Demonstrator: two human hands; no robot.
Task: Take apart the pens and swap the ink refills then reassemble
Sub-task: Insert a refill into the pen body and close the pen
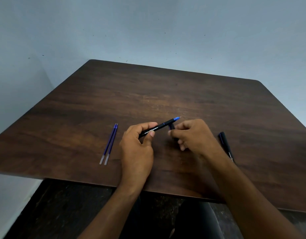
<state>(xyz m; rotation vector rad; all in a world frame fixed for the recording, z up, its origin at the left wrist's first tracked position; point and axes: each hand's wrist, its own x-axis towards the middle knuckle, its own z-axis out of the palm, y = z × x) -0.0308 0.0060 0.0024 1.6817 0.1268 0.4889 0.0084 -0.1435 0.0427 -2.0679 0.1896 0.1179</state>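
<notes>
Dark wood-grain table (183, 94), matte finish, rounded far corners, set against a pale blue-grey wall (148, 31).

My left hand (140, 140) grips a black pen (159, 128) above the table: fingers curled over the barrel, thumb pressed on its underside. The barrel is slim and cylindrical with white lettering along it; its blue conical tip with a fine metal point sticks out up and to the right, past my fingers.

My right hand (192, 135) is closed around a short dark cap (172, 126), held just below the pen's front section. Most of the cap is hidden in the fingers; I cannot tell whether it touches the barrel.

Two ink refills (108, 144) lie side by side, touching, on the table left of my left hand: thin blue tubes, clear at the near ends, points away from me.

A second black pen (226, 145), capped, lies to the right, partly under my right forearm.
</notes>
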